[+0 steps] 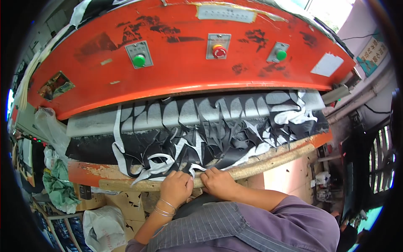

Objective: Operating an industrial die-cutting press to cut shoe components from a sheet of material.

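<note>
A black sheet with a white underside (pixel 228 157) hangs in ragged strips over the front of the cutting press, full of cut-out openings. My left hand (pixel 176 187), two thin bangles on its wrist, is closed on the sheet's near edge at the middle. Close to its right, my right hand (pixel 218 183) has its fingers curled round the same edge. Both sets of fingertips are partly hidden. Behind the strips, a pale block (pixel 155 115) shows through the rounded openings. One white strip (pixel 119 147) hangs apart at the left, and twisted white pieces (pixel 291 116) lie at the right.
The red press beam (pixel 176 69) spans above, carrying green buttons (pixel 139 61) and a red stop knob (pixel 219 51). A worn wooden rail (pixel 268 165) runs along the front. Left of me are a green bag (pixel 58 185) and a white sack (pixel 104 229).
</note>
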The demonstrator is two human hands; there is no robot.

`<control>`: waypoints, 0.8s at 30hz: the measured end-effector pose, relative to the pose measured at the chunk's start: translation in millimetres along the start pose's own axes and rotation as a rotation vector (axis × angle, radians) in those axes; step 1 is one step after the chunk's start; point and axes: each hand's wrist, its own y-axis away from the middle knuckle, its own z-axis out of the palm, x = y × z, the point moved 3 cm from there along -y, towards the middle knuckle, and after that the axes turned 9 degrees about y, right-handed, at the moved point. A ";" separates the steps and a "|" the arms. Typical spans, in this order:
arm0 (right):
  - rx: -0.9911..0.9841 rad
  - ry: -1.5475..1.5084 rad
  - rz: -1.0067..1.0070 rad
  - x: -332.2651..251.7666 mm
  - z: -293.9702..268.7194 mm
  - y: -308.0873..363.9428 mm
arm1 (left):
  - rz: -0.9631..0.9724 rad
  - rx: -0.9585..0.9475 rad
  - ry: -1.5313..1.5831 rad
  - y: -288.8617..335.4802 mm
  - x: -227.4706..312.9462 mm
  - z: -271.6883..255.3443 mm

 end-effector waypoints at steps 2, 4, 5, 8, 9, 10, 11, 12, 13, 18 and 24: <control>-0.006 0.006 0.015 2.5 0.2 -4.4 | 0.027 0.022 0.019 -6.3 -2.0 1.7; -0.060 -0.026 -0.001 5.2 0.5 -11.7 | 0.006 0.009 -0.006 -8.2 -7.9 -1.9; -0.057 -0.015 0.004 11.7 -4.5 -16.2 | 0.016 0.013 -0.002 -10.9 -10.0 -5.9; -0.577 -0.186 -0.122 32.5 -27.5 -39.4 | -0.070 -0.398 0.029 -26.6 -23.1 -17.1; -0.491 -0.346 -0.050 51.4 -31.9 -51.6 | -0.076 -0.393 0.027 -43.5 -22.7 -23.4; -0.385 -0.550 0.060 70.1 -41.4 -72.3 | -0.100 -0.540 -0.013 -61.6 -17.9 -23.4; -0.247 -0.423 0.181 87.2 -53.7 -99.0 | -0.126 -0.688 -0.051 -76.8 -14.5 -20.4; -0.099 -0.329 0.341 99.5 -59.7 -128.6 | -0.002 -0.546 -0.007 -92.6 -12.1 -14.5; 0.029 -0.338 0.396 115.1 -59.5 -160.6 | 0.129 -0.400 0.035 -109.3 -11.6 -1.8; -0.213 -0.211 0.601 124.1 -9.9 -292.9 | 0.380 -0.471 -0.143 -132.8 -21.8 70.0; -0.271 -0.958 0.785 173.5 1.9 -300.3 | 0.403 -0.719 0.116 -63.5 -51.7 38.5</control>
